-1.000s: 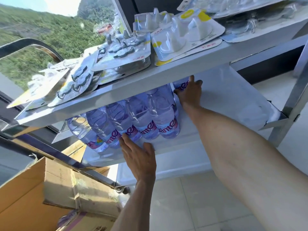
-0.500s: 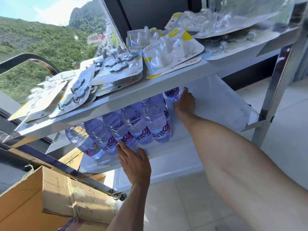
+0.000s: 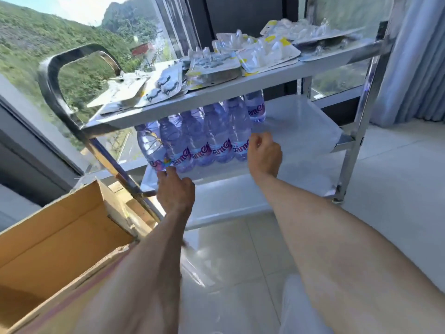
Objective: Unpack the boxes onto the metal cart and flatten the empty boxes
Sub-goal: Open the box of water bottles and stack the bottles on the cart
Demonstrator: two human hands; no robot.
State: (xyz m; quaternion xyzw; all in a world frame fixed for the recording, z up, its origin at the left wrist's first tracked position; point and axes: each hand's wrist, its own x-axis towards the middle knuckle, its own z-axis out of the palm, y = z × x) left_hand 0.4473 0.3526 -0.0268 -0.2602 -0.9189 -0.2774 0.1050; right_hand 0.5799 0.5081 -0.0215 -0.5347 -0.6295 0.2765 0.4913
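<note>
- The water bottles (image 3: pixel 204 141) stand in a row on the metal cart (image 3: pixel 301 131)'s middle shelf, running left to right, dead ahead of you.
- Your left hand (image 3: pixel 175 189) rests slack-fingered at the row's left end; your right hand (image 3: pixel 265 155), loosely curled and holding nothing, sits just beside its right end.
- The cardboard box (image 3: pixel 60 237) lies open at your lower left, nearer your left hand.

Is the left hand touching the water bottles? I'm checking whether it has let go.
Cannot tell. In the head view the left hand reaches the water bottles, but blur hides any contact or gap.

We note bottles (image 3: pixel 204 138) fill the middle shelf (image 3: pixel 301 131) left half under the top shelf (image 3: pixel 216 97); right half open.
</note>
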